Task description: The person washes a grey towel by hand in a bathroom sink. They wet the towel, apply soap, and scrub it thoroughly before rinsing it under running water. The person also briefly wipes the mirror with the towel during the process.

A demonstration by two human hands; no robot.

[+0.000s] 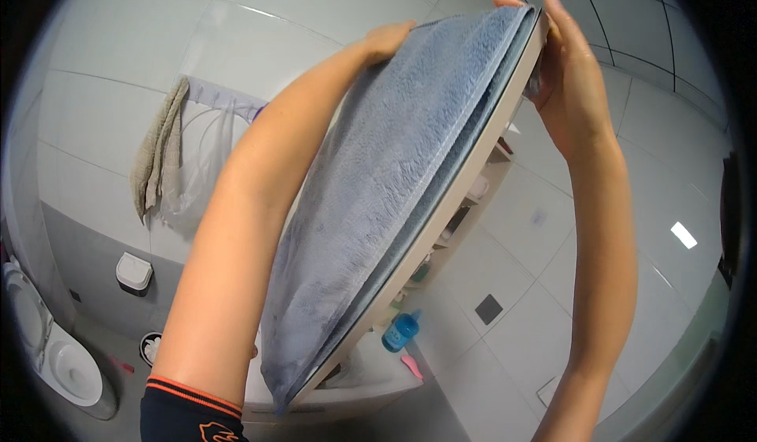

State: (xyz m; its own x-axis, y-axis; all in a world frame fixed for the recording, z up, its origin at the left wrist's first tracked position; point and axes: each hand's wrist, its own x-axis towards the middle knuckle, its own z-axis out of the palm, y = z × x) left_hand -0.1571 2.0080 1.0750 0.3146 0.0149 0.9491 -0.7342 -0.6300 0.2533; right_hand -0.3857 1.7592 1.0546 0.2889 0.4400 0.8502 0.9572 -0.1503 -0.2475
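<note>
A blue-grey plush towel (pixel 394 142) hangs slanted in front of me, spread along a flat panel with a pale beige edge (pixel 449 220) that looks like a mirror cabinet. My left hand (pixel 389 41) is raised at the towel's upper left edge; its fingers go in behind the cloth and are partly hidden. At the upper right corner my right hand (pixel 569 79) curls round the panel's edge and the towel corner, thumb up. A fingertip (pixel 509 1) shows above the towel's top edge; I cannot tell which hand it belongs to.
Narrow shelves (pixel 471 200) with small items sit behind the panel. Below are a white washbasin (pixel 371 367), a blue bottle (pixel 400 333) and a pink object (pixel 412 366). At left are a toilet (pixel 75 371), a paper holder (pixel 134 272) and a hanging beige towel (pixel 158 146).
</note>
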